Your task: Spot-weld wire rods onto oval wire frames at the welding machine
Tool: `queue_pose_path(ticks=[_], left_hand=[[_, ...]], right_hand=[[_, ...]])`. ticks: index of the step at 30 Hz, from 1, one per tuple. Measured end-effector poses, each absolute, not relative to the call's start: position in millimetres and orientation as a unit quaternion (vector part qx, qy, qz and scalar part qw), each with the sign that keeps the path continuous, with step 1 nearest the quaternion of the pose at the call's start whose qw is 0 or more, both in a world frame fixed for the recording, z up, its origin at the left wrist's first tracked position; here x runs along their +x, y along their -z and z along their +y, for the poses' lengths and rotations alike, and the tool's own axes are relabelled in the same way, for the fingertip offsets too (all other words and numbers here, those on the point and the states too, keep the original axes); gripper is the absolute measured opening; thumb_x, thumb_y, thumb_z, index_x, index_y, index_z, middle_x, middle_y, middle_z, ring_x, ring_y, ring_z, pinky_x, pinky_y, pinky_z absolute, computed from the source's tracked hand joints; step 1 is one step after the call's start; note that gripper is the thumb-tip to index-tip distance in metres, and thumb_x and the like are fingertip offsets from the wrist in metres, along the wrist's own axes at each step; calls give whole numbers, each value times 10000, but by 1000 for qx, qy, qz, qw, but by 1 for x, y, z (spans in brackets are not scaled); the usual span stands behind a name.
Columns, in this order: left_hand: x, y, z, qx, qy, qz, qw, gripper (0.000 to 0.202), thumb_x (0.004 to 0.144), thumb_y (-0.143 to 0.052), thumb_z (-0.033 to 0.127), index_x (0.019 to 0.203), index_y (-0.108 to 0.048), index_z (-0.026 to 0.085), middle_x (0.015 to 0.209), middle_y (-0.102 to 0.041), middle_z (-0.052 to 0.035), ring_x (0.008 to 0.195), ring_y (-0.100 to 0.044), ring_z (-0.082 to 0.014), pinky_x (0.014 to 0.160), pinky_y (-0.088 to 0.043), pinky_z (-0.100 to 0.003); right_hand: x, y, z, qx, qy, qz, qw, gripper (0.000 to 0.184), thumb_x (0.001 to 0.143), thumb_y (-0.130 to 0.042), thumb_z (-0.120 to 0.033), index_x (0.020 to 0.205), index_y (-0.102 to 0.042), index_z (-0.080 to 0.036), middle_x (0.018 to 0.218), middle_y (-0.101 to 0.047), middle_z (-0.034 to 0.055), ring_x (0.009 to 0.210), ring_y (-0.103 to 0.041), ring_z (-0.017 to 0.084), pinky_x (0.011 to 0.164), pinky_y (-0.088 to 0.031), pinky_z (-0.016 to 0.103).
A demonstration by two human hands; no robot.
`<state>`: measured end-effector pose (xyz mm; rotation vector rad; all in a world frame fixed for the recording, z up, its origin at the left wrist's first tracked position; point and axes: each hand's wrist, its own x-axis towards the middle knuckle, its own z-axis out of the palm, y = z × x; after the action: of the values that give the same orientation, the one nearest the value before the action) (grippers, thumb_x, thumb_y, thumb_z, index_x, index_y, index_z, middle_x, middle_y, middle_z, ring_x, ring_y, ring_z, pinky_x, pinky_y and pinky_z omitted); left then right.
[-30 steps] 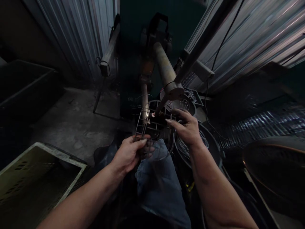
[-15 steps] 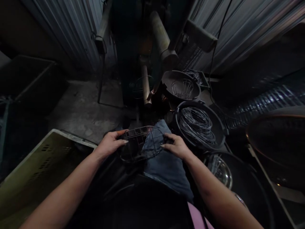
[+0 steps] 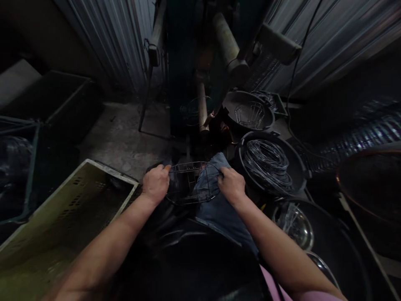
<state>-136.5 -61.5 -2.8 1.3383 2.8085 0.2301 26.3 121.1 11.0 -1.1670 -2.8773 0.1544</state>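
Observation:
A small wire basket (image 3: 191,200) with rounded ends hangs between my two hands, above my lap. My left hand (image 3: 156,183) is closed round its left end, thumb at the upper rim. On the opposite side my right hand (image 3: 232,184) grips the right end with curled fingers. Blue denim cloth (image 3: 216,209) lies under and behind the basket's right half. Beyond the basket stands a dark machine with a pale cylindrical arm (image 3: 227,39) and a thinner lower rod (image 3: 202,104).
At the left is a yellow plastic crate (image 3: 62,205). To the right, a black tub holds coiled wire loops (image 3: 266,165), and a basin behind it holds a wire frame (image 3: 249,116). Shiny round metal pieces (image 3: 297,228) lie in a large dark tub. A cable (image 3: 293,96) hangs at right.
Both hands have turned from a fingertip hold to a fuller grip on the basket's ends. The basket has tilted a little, and the whole view has shifted.

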Motion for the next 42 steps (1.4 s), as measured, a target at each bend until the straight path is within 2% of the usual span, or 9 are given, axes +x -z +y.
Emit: queue_pose_path(ticks=[6,14,16,18,21,23,28,31,42], left_hand=[[-132,16,-63,397,-117,910,-10,386,814,-383,183,1135,-598,182,831,-636,-85,744,-604,-221,666,-423,-316],[-133,20,-61,355,-166,920,-26,329,786,-440,218,1006,-659,111,844,-677,-130,768,-626,-260,706,-444,-357],[-132,20,-64,364,-176,914,-31,329,802,-435,225,1024,-655,125,855,-682,-120,770,-629,-247,718,-451,-351],[-130,20,-68,395,-209,893,-45,323,822,-429,231,1043,-651,150,868,-687,-104,783,-631,-224,736,-457,-335],[-124,18,-75,448,-287,843,-73,294,831,-447,225,1028,-660,184,889,-691,-83,817,-629,-196,769,-462,-316],[-119,14,-77,459,-319,825,-86,275,823,-469,216,1010,-670,205,896,-689,-73,825,-626,-185,784,-465,-313],[-110,3,-77,440,-312,836,-101,229,808,-507,246,928,-701,227,900,-683,-64,821,-622,-189,779,-475,-323],[-107,-2,-80,448,-311,831,-113,216,806,-519,250,906,-707,215,861,-691,-63,791,-622,-185,752,-476,-313],[-99,3,-85,432,-346,830,-73,214,798,-519,235,926,-690,221,888,-702,-53,826,-634,-185,787,-459,-306]], right_hand=[[26,-12,124,-394,-55,-917,-13,217,736,-437,-213,895,-579,-170,862,-617,91,788,-577,220,608,-371,303],[29,-11,124,-406,-91,-909,-11,164,728,-444,-193,861,-534,-160,848,-601,102,761,-561,216,616,-379,309],[36,-14,136,-367,-194,-909,-9,106,687,-519,-205,785,-535,-166,778,-589,64,731,-545,193,624,-390,297],[48,-22,151,-303,-380,-874,-27,155,624,-626,-255,709,-532,-165,702,-566,19,693,-533,167,626,-406,282],[65,-34,168,-259,-622,-739,-11,300,585,-702,-317,805,-584,-150,756,-597,7,710,-551,143,680,-436,281],[73,-40,171,-260,-676,-689,0,330,610,-700,-313,882,-619,-145,789,-621,12,718,-561,133,717,-439,285],[76,-44,167,-182,-691,-692,-102,250,645,-681,-307,804,-687,-114,709,-639,17,683,-562,129,706,-442,277],[76,-48,163,-146,-705,-684,-120,244,651,-677,-281,826,-693,-112,772,-662,32,731,-578,137,739,-448,278],[70,-74,149,-118,-659,-719,-185,181,623,-642,-223,758,-670,-105,646,-600,2,620,-541,116,604,-446,233]])
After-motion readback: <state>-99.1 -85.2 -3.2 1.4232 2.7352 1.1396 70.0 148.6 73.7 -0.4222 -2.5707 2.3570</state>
